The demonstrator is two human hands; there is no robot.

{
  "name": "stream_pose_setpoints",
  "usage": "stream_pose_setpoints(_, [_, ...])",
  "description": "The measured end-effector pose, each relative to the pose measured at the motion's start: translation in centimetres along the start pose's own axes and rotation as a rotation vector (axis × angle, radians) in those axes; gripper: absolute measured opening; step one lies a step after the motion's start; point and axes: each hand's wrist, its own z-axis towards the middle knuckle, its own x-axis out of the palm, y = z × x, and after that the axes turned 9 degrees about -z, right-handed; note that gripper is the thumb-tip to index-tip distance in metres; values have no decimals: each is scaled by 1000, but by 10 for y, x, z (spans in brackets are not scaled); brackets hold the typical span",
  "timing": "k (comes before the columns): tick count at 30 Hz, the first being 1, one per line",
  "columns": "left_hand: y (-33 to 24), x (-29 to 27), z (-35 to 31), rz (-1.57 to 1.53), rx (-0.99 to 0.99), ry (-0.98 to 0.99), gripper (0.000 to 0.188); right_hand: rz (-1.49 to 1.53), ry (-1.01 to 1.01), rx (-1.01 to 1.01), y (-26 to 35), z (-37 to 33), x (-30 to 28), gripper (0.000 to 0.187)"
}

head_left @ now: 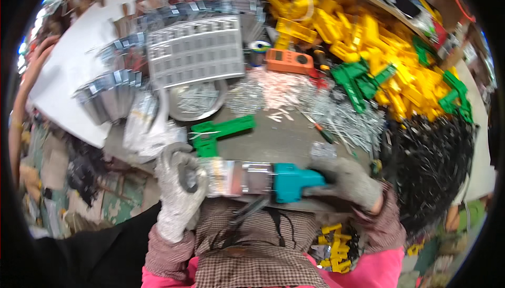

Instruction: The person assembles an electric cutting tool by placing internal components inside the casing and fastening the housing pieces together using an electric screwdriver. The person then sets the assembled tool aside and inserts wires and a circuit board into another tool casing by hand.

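A teal plastic piece with a stubby, handle-like end lies level across my lap, close to the table's front edge. A clear plastic packet with a printed card extends from its left side; motion blur hides how they join. My right hand, in a grey glove, is closed around the teal piece's right end. At the packet's left end is my left hand, also gloved, its fingers curled against the plastic. Just beyond, a green plastic T-shaped part rests on the table.
Yellow plastic parts heap at the far right, above a black tangled pile. Metal pins, pink pieces, an orange meter, a screwdriver, a round dish and a compartment tray cover the middle. Another person's arm shows at left.
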Motion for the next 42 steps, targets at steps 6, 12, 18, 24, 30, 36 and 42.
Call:
stream_pose_setpoints(6, [-44, 56, 15, -33, 282, 721, 80, -134, -298, -151, -10, 11, 6, 43])
stream_pose_setpoints(12, [-43, 92, 28, -70, 207, 875, 72, -382, -926, 931, -53, -128, 5, 18])
stream_pose_setpoints(18, [-42, 116, 28, -91, 306, 868, 54, 88, -645, 860, -100, -178, 38, 41])
stream_pose_setpoints(24, [-39, 126, 30, -92, 357, 884, 47, 1062, -702, 845, -95, -159, -53, 52])
stream_pose_setpoints(30, [-39, 122, 34, -127, 240, 987, 50, 660, -1242, 459, -75, -94, -89, 51])
stream_pose_setpoints(36, [-53, 127, 39, -170, 245, 1074, 62, 1209, -1119, -325, -38, -48, -78, 74])
stream_pose_setpoints(42, [-53, 149, 34, -398, 365, 990, 73, 1350, -695, -481, -33, -28, -28, 75])
